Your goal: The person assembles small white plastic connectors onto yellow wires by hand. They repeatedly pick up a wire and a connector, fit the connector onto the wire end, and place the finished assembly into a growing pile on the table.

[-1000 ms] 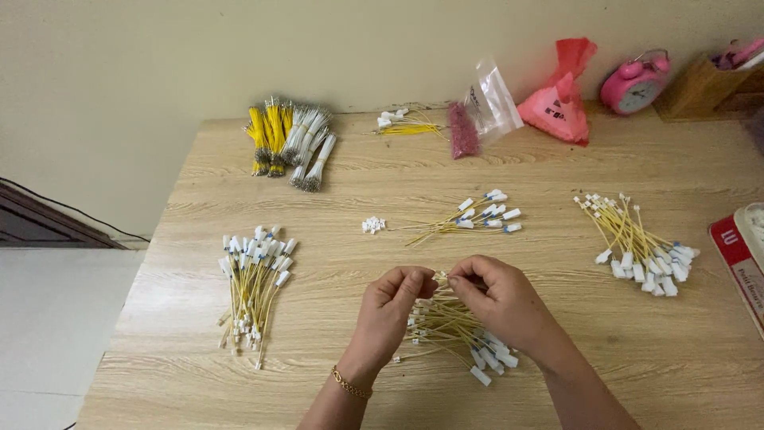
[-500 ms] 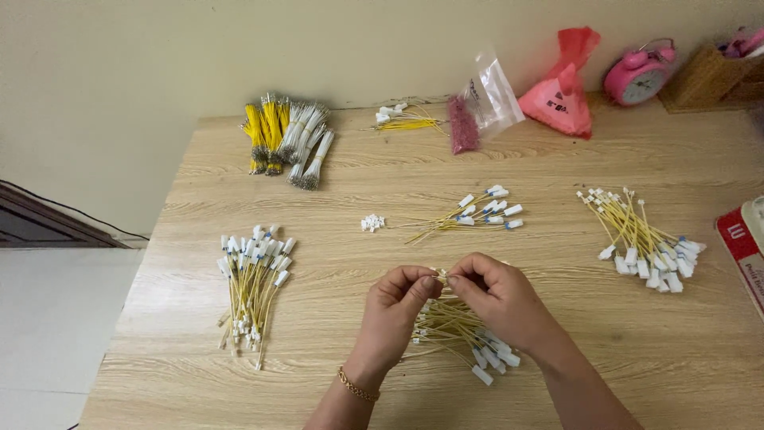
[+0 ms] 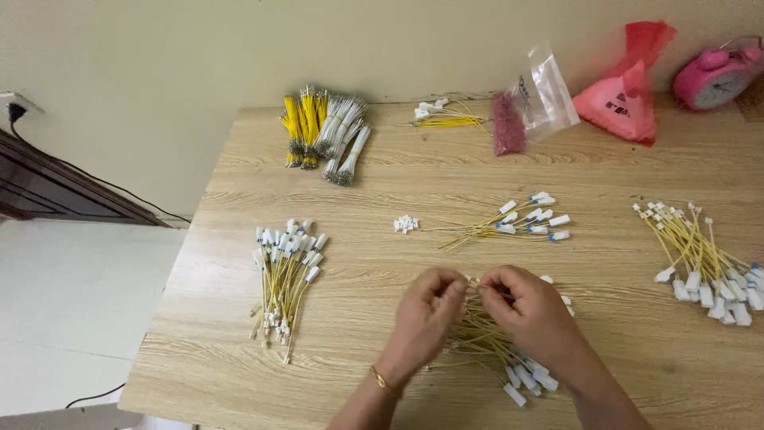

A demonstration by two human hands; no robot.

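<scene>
— Pinching something small at lower centre of the frame, are they?

— Yes. The left hand (image 3: 426,306) and the right hand (image 3: 529,306) meet fingertip to fingertip just above a loose bundle of yellow wires (image 3: 489,350) with white connectors on their lower ends. Both are closed in a fine pinch on the tip of one wire; whatever else sits between the fingertips is too small to make out.

— How would that wire handle?

— Light and thin, I would judge, and springy rather than limp: the strands fan out instead of lying flat. The bare end looks easy to bend, so a grip close to the tip, as here, seems wise. The white plastic connector is the firmer place to hold.

— And the rest of the wooden table (image 3: 637,171)?

— A tidy pile of finished-looking wires (image 3: 282,275) lies at left of centre. A tiny heap of white housings (image 3: 406,224) sits at centre, just beside a small fan of wires (image 3: 517,221). A larger spread of wires (image 3: 704,259) lies at the right edge. At upper centre are bound bunches, yellow and grey (image 3: 325,131), then a clear bag of dark red pieces (image 3: 529,103), a red plastic bag (image 3: 629,91) and a pink alarm clock (image 3: 716,73) at upper right.
</scene>
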